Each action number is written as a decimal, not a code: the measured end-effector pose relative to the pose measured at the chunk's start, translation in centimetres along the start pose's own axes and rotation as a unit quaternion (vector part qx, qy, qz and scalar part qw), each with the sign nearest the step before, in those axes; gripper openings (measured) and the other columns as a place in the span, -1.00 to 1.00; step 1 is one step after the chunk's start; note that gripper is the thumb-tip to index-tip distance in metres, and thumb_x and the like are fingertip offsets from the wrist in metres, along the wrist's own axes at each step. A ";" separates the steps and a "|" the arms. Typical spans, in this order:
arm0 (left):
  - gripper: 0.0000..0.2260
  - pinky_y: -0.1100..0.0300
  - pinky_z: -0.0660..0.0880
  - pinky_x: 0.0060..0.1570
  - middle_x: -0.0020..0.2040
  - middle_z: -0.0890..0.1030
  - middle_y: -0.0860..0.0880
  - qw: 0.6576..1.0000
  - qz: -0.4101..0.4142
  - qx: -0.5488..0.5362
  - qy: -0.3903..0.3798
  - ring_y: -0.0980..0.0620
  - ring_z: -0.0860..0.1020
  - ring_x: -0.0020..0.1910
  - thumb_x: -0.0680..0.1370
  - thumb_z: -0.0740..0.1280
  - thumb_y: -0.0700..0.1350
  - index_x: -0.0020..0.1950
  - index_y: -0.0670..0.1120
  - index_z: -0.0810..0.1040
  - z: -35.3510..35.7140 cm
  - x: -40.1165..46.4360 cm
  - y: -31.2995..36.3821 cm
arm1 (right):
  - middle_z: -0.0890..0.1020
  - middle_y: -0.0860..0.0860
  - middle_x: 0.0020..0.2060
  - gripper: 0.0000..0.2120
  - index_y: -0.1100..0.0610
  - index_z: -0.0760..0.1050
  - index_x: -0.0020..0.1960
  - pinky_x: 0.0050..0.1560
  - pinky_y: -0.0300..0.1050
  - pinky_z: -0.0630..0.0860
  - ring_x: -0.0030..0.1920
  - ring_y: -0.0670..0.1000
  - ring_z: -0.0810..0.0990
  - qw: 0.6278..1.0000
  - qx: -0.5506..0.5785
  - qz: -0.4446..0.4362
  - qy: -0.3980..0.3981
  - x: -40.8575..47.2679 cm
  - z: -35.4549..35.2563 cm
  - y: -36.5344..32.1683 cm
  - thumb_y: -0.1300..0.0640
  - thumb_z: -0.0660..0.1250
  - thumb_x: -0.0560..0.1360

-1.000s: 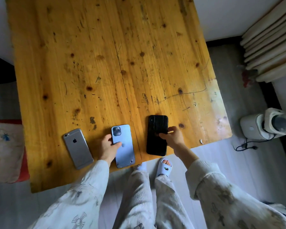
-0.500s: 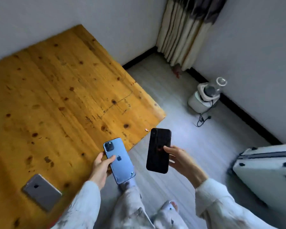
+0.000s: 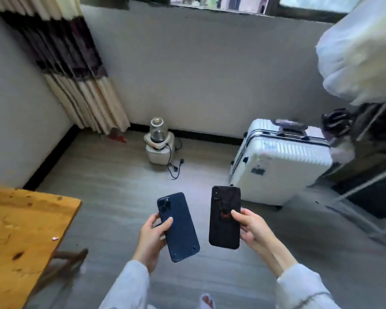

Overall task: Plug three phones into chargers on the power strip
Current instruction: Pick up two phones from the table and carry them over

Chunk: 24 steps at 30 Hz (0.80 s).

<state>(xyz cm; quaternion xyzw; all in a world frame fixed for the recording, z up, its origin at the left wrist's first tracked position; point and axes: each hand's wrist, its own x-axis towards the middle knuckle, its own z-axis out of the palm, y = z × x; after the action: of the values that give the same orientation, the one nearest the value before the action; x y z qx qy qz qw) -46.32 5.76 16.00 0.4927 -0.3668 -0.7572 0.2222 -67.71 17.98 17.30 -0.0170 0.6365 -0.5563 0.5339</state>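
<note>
Holding blue phone (image 3: 178, 227) in left hand (image 3: 151, 238) grip, black phone (image 3: 225, 217) in right hand (image 3: 252, 228) grip

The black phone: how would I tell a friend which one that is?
Start at the white suitcase standing on the floor by the far wall. In front of it, two raised hands each hold a phone back-up. The black phone is the one the right hand grips, nearer the suitcase; the left hand's blue phone is speckled.
</note>
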 end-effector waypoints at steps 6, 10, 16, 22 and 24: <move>-0.84 0.19 0.58 -0.22 -0.10 0.67 -0.06 0.987 -0.032 0.088 -0.128 0.02 0.62 -0.14 0.49 0.33 -0.23 0.04 -0.08 0.54 16.0 1.1 -2.4 | 0.69 0.08 -0.11 -0.86 0.19 0.57 0.02 -0.06 -0.08 0.50 -0.08 0.07 0.62 0.985 0.106 -0.068 0.122 -4.1 -14.6 -1.6 0.22 0.30 0.49; -0.82 0.10 0.55 -0.10 -0.01 0.65 -0.09 0.960 -0.057 0.156 -0.225 -0.04 0.61 -0.02 0.48 0.34 -0.20 0.08 -0.10 0.55 27.5 2.3 -4.8 | 0.69 0.08 -0.18 -0.89 0.19 0.59 -0.06 -0.08 -0.07 0.48 -0.14 0.07 0.62 0.946 0.203 -0.108 0.228 -6.7 -23.4 -2.1 0.24 0.29 0.48; -0.84 0.00 0.52 -0.03 -0.05 0.69 -0.06 0.902 -0.094 0.232 -0.350 -0.07 0.62 -0.04 0.47 0.36 -0.19 0.04 -0.08 0.59 44.4 2.6 -9.7 | 0.70 0.07 -0.25 -0.88 0.22 0.59 -0.09 -0.16 -0.11 0.52 -0.22 0.02 0.64 0.872 0.309 -0.152 0.348 -9.4 -35.7 -3.3 0.27 0.27 0.49; -0.86 0.14 0.57 -0.32 -0.11 0.70 -0.10 0.840 -0.144 0.279 -0.442 -0.05 0.67 -0.20 0.48 0.34 -0.22 0.01 -0.09 0.60 59.5 3.0 -13.6 | 0.70 0.07 -0.20 -0.89 0.19 0.60 -0.09 -0.11 -0.12 0.53 -0.18 0.02 0.65 0.799 0.377 -0.165 0.438 -10.6 -45.6 -5.0 0.26 0.29 0.48; -0.86 0.17 0.57 -0.35 -0.15 0.71 -0.07 0.820 -0.154 0.297 -0.464 -0.02 0.67 -0.23 0.48 0.34 -0.22 -0.01 -0.06 0.61 63.8 2.4 -15.0 | 0.71 0.07 -0.18 -0.89 0.18 0.61 -0.08 -0.09 -0.11 0.55 -0.16 0.02 0.66 0.778 0.395 -0.167 0.459 -11.5 -48.6 -5.3 0.25 0.30 0.47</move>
<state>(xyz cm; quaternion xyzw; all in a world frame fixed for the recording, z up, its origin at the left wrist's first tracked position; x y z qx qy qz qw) -104.98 35.08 18.62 0.1756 -0.5532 -0.7747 -0.2508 -99.77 56.60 19.58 0.3468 0.5176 -0.7813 0.0365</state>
